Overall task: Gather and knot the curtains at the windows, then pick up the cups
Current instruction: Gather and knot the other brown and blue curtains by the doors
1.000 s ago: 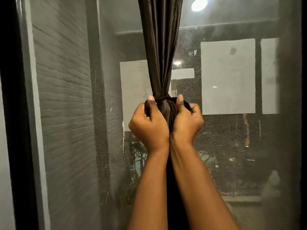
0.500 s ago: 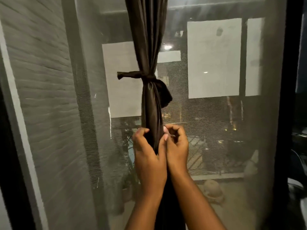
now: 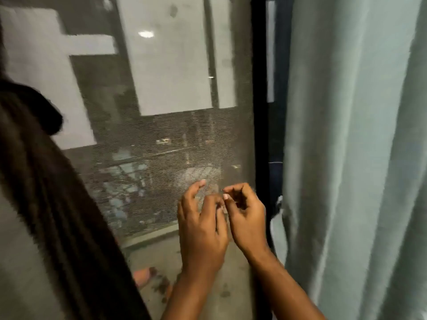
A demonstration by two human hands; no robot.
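dark curtain [image 3: 53,204], window mesh [image 3: 161,146], pale curtain [image 3: 358,158]

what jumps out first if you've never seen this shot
Two bare hands, left and right, held close together low in the middle before the mesh window, fingers loosely curled and holding nothing. A dark curtain fills the lower left, and a pale green curtain hangs ungathered down the right side.

A mesh screen [image 3: 161,139] fills the window in front of me — pale building panels [image 3: 166,65] and a light [image 3: 146,33] show through it. A black frame [image 3: 260,112] edges its right side.
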